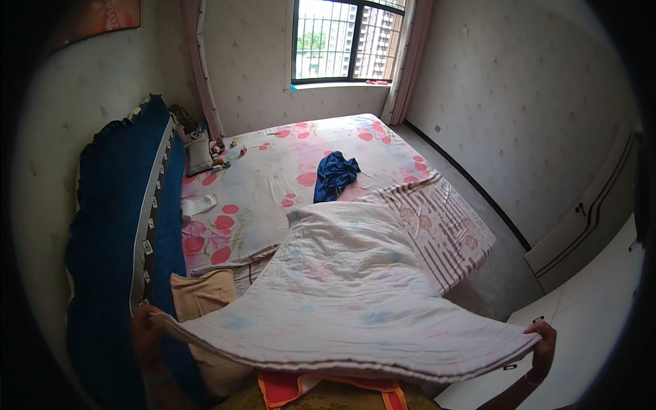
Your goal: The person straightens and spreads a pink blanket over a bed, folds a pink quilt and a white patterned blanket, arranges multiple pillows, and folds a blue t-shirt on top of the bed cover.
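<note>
A pale quilt with faint blue and pink patches is stretched between my hands, its near edge sagging in front of my body. My left hand grips the quilt's left corner, beside the blue headboard. At the right corner, my right hand is closed around the edge. The quilt's far part lies on the bed, over a striped floral cloth and close to a crumpled dark blue cloth. Below the quilt's left side, a tan cloth is partly covered.
The bed has a floral sheet. A blue headboard cover stands at left. Near it lie a grey pillow, small toys and a white roll. White cabinets line the right; a barred window is beyond.
</note>
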Motion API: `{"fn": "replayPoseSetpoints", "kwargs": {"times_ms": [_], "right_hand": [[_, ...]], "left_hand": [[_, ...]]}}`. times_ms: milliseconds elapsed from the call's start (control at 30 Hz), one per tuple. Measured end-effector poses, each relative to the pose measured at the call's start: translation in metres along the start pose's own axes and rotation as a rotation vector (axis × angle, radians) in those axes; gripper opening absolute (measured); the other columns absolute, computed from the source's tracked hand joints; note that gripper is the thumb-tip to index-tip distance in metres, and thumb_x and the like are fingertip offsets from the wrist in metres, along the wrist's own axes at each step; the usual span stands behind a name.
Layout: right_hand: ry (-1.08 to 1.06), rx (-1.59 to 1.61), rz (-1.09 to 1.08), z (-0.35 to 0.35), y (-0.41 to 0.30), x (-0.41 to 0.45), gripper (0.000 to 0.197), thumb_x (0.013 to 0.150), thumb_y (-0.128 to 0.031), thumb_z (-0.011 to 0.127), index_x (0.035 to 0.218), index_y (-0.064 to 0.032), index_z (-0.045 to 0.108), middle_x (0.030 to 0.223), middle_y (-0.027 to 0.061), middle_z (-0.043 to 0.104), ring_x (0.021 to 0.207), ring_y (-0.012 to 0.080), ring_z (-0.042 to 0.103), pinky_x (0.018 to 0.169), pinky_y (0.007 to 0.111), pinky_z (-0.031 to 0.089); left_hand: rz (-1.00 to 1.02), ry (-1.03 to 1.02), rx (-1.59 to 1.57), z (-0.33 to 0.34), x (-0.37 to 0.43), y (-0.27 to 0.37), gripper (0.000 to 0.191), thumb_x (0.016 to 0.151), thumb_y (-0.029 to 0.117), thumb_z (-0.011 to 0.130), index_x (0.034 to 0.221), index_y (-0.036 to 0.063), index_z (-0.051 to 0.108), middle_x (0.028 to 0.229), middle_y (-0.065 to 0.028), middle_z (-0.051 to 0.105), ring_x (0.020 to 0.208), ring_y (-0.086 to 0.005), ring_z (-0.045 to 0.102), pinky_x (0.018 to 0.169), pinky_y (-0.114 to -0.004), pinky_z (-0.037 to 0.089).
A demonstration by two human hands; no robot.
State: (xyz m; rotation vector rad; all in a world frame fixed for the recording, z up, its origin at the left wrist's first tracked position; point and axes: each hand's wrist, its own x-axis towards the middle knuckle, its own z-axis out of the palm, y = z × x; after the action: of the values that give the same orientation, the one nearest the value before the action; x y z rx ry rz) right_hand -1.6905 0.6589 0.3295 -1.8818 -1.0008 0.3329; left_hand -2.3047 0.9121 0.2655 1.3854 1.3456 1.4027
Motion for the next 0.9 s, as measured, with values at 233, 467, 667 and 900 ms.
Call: {"fn": "replayPoseSetpoints", "kwargs": {"times_ms": [233, 467, 667, 900], "right_hand": [[-0.04, 0.151, 0.14, 0.028, 0.02, 0.051, 0.017, 0.066, -0.007, 0.045, 0.078, -0.0009, 0.056, 0.065, 0.0016, 0.052, 0.058, 0.0075, 0.047, 0.052, 0.018, 0.035], [-0.114, 0.352, 0.025, 0.098, 0.011, 0.231, 0.023, 0.081, -0.017, 0.047, 0.093, 0.0014, 0.054, 0.08, 0.0099, 0.058, 0.065, 0.0175, 0.06, 0.058, 0.027, 0.052], [-0.118, 0.849, 0.204, 0.223, 0.118, 0.412, 0.014, 0.084, -0.013, 0.043, 0.087, -0.0038, 0.052, 0.078, 0.0067, 0.058, 0.062, 0.015, 0.059, 0.053, 0.024, 0.05], [-0.362, -0.146, 0.405, 0.345, 0.391, 0.294, 0.061, 0.082, -0.041, 0.051, 0.12, 0.0053, 0.041, 0.118, 0.0239, 0.047, 0.111, 0.032, 0.044, 0.091, 0.035, 0.036]], "left_hand": [[-0.038, -0.088, 0.139, 0.051, 0.057, 0.039, 0.011, 0.077, 0.013, 0.058, 0.082, 0.0069, 0.051, 0.07, 0.0013, 0.05, 0.067, -0.0071, 0.047, 0.061, -0.021, 0.038], [0.197, -0.354, 0.294, 0.121, 0.22, 0.017, 0.015, 0.081, 0.017, 0.057, 0.083, 0.0037, 0.053, 0.071, -0.0003, 0.05, 0.066, -0.0073, 0.047, 0.058, -0.022, 0.039], [0.03, -0.089, 0.133, 0.249, 0.366, -0.096, 0.032, 0.078, 0.014, 0.057, 0.105, -0.0022, 0.048, 0.088, -0.0116, 0.058, 0.082, -0.0208, 0.057, 0.073, -0.028, 0.045], [0.016, -0.764, 0.942, 0.411, 0.164, -0.256, 0.066, 0.083, 0.036, 0.047, 0.133, 0.0008, 0.022, 0.138, -0.0255, 0.013, 0.128, -0.0375, 0.015, 0.105, -0.042, 0.014]]}}
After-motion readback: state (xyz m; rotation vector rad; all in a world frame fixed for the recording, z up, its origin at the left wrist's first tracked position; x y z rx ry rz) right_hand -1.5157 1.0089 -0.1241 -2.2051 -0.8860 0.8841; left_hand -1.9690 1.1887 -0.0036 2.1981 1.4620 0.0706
